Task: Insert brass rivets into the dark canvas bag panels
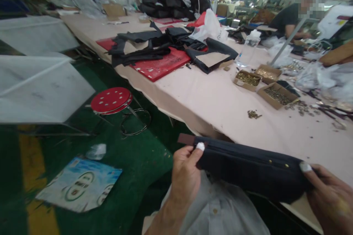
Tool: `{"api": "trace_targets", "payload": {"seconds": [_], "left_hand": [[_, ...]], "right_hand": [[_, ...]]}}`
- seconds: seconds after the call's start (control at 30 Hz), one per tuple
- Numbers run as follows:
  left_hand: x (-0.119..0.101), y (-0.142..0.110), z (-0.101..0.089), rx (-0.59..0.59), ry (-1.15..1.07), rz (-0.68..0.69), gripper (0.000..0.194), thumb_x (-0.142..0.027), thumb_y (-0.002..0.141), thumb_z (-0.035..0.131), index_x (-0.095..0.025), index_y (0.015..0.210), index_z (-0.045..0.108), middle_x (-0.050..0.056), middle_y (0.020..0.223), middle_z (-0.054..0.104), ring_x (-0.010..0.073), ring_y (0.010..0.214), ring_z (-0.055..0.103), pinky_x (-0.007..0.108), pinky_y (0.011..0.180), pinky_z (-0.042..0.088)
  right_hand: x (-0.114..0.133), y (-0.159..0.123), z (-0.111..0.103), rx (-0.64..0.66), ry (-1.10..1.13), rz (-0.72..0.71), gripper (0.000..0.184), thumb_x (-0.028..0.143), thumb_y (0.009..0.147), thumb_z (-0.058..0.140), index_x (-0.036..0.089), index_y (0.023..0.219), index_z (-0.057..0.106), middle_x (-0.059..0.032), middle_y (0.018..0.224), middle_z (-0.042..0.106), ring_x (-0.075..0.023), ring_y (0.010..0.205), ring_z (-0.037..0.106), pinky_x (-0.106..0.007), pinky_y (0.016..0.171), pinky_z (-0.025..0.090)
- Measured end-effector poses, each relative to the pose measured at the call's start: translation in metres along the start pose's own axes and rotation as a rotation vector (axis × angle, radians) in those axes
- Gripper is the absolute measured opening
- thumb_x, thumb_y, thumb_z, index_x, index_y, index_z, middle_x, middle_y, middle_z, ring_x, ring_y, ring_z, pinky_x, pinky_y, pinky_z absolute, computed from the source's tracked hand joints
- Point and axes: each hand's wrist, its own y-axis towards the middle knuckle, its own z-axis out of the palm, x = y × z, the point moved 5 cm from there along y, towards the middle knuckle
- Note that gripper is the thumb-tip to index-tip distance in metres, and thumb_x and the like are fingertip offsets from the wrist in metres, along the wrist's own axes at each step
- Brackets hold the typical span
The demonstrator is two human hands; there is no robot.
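A long dark fabric pouch (248, 169) is stretched between my two hands over my lap, at the table's near edge. A zipper line runs along its upper part, with two small gold-coloured metal bits towards the right. From its left end sticks out a brown tab (186, 139). My left hand (187, 165) is closed on the left end, its thumb pressed on top near the tab. At the right end my right hand (325, 187) grips the pouch, thumb in front and fingers partly hidden behind. Both thumbs have white wrapping on their tips.
Small cardboard boxes of metal fittings (277, 94) stand on the table (190, 99), with a loose pile of fittings (253, 114) nearer me. Beyond are a clear bottle (248, 49), dark cut pieces (140, 49) and a red board (162, 64). A red stool (111, 100) stands left. Another person (289, 22) works at right.
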Motion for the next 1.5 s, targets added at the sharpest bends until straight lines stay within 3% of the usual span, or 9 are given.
{"api": "trace_targets", "payload": {"seconds": [0.17,0.37,0.5,0.63,0.77,0.87,1.13,1.33,1.5], "left_hand": [[-0.009,0.017,-0.012,-0.089,0.033,-0.030,0.028,-0.033,0.054,0.089,-0.014,0.063,0.070,0.004,0.060,0.066,0.0243,0.069,0.067,0.030,0.062,0.052],[0.006,0.023,-0.028,-0.108,0.040,-0.050,0.025,-0.031,0.052,0.089,-0.016,0.061,0.070,0.003,0.061,0.065,0.0245,0.070,0.067,0.029,0.059,0.051],[0.008,0.015,-0.030,-0.082,0.037,-0.082,0.026,-0.032,0.054,0.089,-0.015,0.064,0.071,0.002,0.062,0.065,0.0210,0.066,0.065,0.027,0.058,0.048],[0.015,0.013,-0.029,-0.077,0.045,-0.114,0.031,-0.035,0.054,0.090,-0.014,0.061,0.068,0.002,0.060,0.063,0.0167,0.057,0.059,0.025,0.055,0.045],[0.020,0.015,-0.028,-0.060,0.045,-0.126,0.033,-0.035,0.055,0.091,-0.013,0.061,0.067,0.001,0.059,0.062,0.0138,0.054,0.055,0.024,0.054,0.042],[0.022,0.018,-0.029,-0.050,0.058,-0.113,0.034,-0.036,0.056,0.091,-0.013,0.065,0.068,0.001,0.060,0.063,0.0147,0.056,0.057,0.024,0.055,0.042],[0.024,0.019,-0.036,-0.101,0.068,-0.059,0.038,-0.036,0.057,0.091,-0.011,0.077,0.071,0.002,0.068,0.068,0.0171,0.063,0.062,0.026,0.060,0.047],[0.021,0.015,-0.036,-0.138,0.063,-0.046,0.039,-0.035,0.054,0.091,-0.011,0.078,0.070,0.002,0.068,0.068,0.0171,0.063,0.061,0.026,0.061,0.047],[0.021,0.014,-0.032,-0.118,0.066,-0.057,0.038,-0.036,0.055,0.091,-0.012,0.077,0.070,0.000,0.066,0.066,0.0165,0.063,0.061,0.025,0.061,0.046]], "right_hand": [[0.031,0.077,0.039,0.129,-0.248,-0.115,0.036,0.055,0.082,0.068,0.020,0.085,0.075,-0.0040,0.072,0.071,-0.0227,0.065,0.063,-0.033,0.061,0.049],[0.024,0.178,0.099,0.233,-0.396,-0.348,0.032,0.033,0.078,0.061,0.016,0.098,0.079,-0.0099,0.093,0.078,-0.0248,0.081,0.069,-0.034,0.077,0.051],[0.028,0.212,0.131,0.274,-0.443,-0.363,0.034,0.028,0.074,0.061,0.015,0.098,0.081,-0.0100,0.090,0.078,-0.0245,0.078,0.069,-0.032,0.074,0.050],[0.038,0.211,0.146,0.374,-0.501,-0.390,0.028,0.028,0.074,0.060,0.015,0.087,0.081,-0.0070,0.075,0.076,-0.0211,0.068,0.065,-0.029,0.064,0.045],[0.034,0.198,0.140,0.444,-0.520,-0.298,0.025,0.033,0.076,0.062,0.016,0.076,0.079,-0.0045,0.063,0.071,-0.0188,0.060,0.062,-0.027,0.057,0.041],[0.026,0.194,0.130,0.415,-0.492,-0.202,0.027,0.040,0.074,0.065,0.017,0.076,0.079,-0.0049,0.065,0.073,-0.0194,0.060,0.062,-0.027,0.054,0.040],[0.012,0.200,0.119,0.276,-0.566,-0.161,0.022,0.035,0.073,0.062,0.018,0.067,0.074,-0.0058,0.060,0.069,-0.0198,0.058,0.062,-0.028,0.053,0.039],[0.023,0.188,0.122,0.334,-0.512,-0.405,0.029,0.019,0.069,0.053,0.018,0.087,0.077,-0.0065,0.083,0.075,-0.0209,0.074,0.067,-0.028,0.069,0.049],[0.039,0.166,0.126,0.406,-0.596,-0.601,0.030,0.015,0.072,0.054,0.018,0.087,0.081,-0.0099,0.095,0.074,-0.0213,0.083,0.067,-0.030,0.080,0.050]]}}
